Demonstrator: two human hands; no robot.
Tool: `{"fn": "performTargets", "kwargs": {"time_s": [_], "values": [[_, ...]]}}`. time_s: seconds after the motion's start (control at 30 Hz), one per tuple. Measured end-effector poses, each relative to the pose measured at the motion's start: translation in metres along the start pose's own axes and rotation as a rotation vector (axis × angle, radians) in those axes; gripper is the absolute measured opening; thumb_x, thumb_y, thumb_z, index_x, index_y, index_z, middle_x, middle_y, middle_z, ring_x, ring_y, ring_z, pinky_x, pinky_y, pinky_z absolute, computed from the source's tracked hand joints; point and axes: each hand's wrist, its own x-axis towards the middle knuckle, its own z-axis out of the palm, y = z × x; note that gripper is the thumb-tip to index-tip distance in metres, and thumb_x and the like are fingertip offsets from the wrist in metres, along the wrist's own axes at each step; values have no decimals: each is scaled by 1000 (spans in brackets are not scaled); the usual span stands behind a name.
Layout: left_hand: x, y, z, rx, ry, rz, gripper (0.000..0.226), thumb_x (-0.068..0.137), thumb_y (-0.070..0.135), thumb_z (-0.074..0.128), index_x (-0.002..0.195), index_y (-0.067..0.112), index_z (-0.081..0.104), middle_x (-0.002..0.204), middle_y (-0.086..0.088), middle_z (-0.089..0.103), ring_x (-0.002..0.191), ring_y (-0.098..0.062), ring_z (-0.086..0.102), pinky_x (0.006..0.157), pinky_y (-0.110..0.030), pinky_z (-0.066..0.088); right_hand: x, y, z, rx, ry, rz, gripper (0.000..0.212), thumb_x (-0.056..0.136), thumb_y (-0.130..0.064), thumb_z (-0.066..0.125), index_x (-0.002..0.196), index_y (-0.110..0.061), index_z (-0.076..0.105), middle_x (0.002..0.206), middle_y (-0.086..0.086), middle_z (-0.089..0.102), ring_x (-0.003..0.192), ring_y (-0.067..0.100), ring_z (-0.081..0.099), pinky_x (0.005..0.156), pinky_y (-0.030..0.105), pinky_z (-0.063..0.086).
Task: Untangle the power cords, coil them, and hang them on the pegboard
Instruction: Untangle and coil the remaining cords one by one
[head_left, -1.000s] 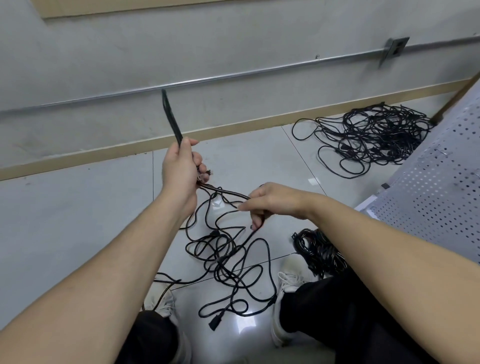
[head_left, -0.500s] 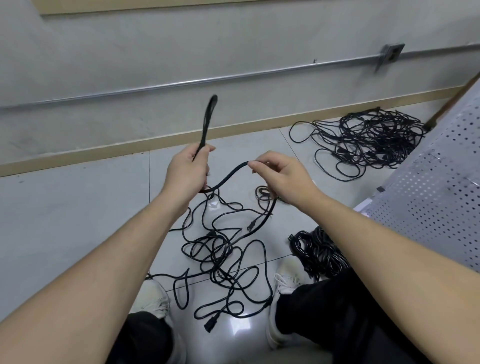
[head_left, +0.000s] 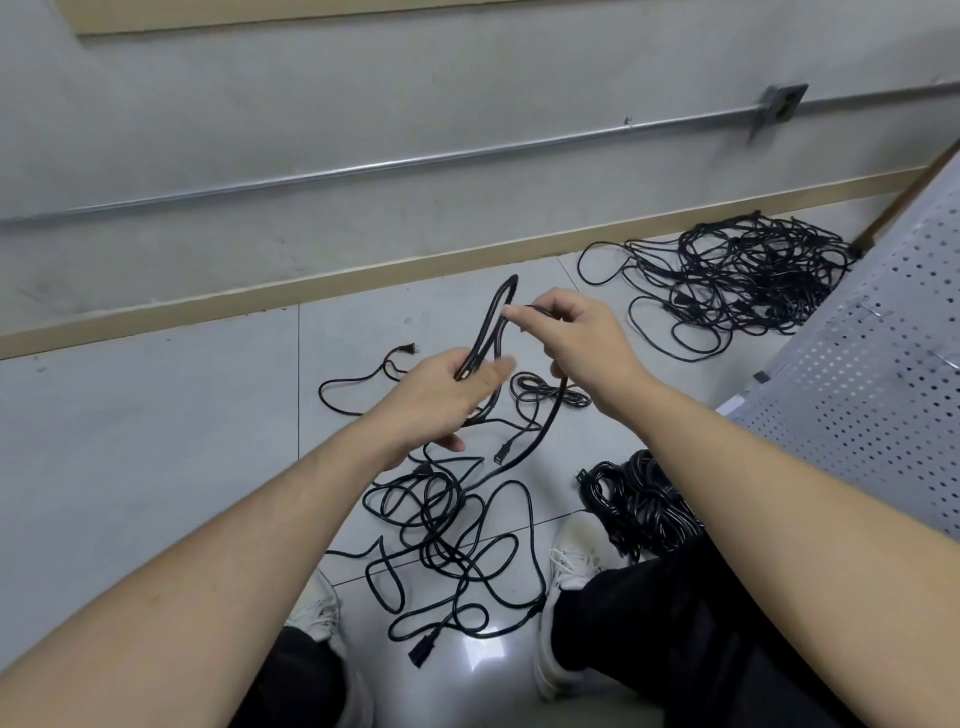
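My left hand (head_left: 447, 395) holds a folded loop of black power cord (head_left: 493, 322) that sticks up from my fingers. My right hand (head_left: 571, 338) pinches the same cord just right of the loop's top; from there the cord runs down to a loose black tangle (head_left: 447, 525) on the floor between my feet. A white perforated pegboard (head_left: 878, 384) leans at the right edge.
A large pile of tangled black cords (head_left: 748, 280) lies by the wall at the back right. A coiled bundle of cords (head_left: 639, 499) sits beside my right shoe (head_left: 571, 566). A metal conduit (head_left: 363, 169) runs along the wall.
My right hand rose from low near the tangle up to the loop's top, carrying cord with it. The loop in my left hand leaned to the right.
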Motion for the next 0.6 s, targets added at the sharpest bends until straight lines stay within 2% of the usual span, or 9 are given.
{"fn": "performTargets", "kwargs": {"time_s": [0.07,0.13,0.2,0.3,0.37,0.43,0.53,0.6], "values": [[-1,-1,2,114,-48,-1,26,91,50,68,93,25,62,68,12,47,61,-5,49,58,-29,54,-1,-1,2,-5,0,9,38,84,-35,83,71,-13,55,61,-3,36,57,19,31,46,27,28],[-1,-4,6,199,-52,-9,17,95,36,60,92,19,61,72,8,48,65,-10,49,60,-32,55,-1,-1,4,-55,2,15,46,83,-34,83,67,-17,44,60,-2,32,51,16,28,42,23,27],[-1,-5,8,129,-33,-32,16,96,25,50,84,17,55,63,9,44,57,-11,43,63,-34,52,-2,1,5,-104,12,23,49,83,-37,83,68,-17,41,58,0,31,50,17,28,42,25,32],[3,-2,6,-52,-36,-58,21,96,19,46,75,21,46,54,9,33,48,-14,28,67,-35,47,1,2,1,-83,-20,25,43,82,-39,83,72,-16,48,56,1,42,48,19,39,52,36,40],[5,-2,-1,-121,5,-46,26,101,23,46,76,21,45,55,6,31,48,-15,26,63,-34,47,2,1,-5,-55,-126,27,28,87,-33,80,80,-16,58,64,5,59,52,19,54,59,35,46],[6,-4,-8,-153,48,-22,28,105,28,46,78,19,46,54,5,32,47,-14,27,61,-33,48,1,2,-10,-18,-244,66,15,94,-21,73,88,-12,61,75,6,69,64,19,63,68,33,56],[5,-6,-11,-147,52,-6,28,105,28,46,80,17,46,54,4,34,46,-14,30,60,-32,50,-2,9,-16,-139,-359,158,20,101,-24,62,87,-10,63,79,5,73,77,17,68,83,42,57],[4,-7,-10,-199,59,-3,30,106,27,46,78,17,45,54,3,36,47,-15,36,64,-34,53,-3,6,-15,-139,-308,107,24,102,-26,61,84,-11,67,83,5,72,72,16,67,78,42,54]]}}
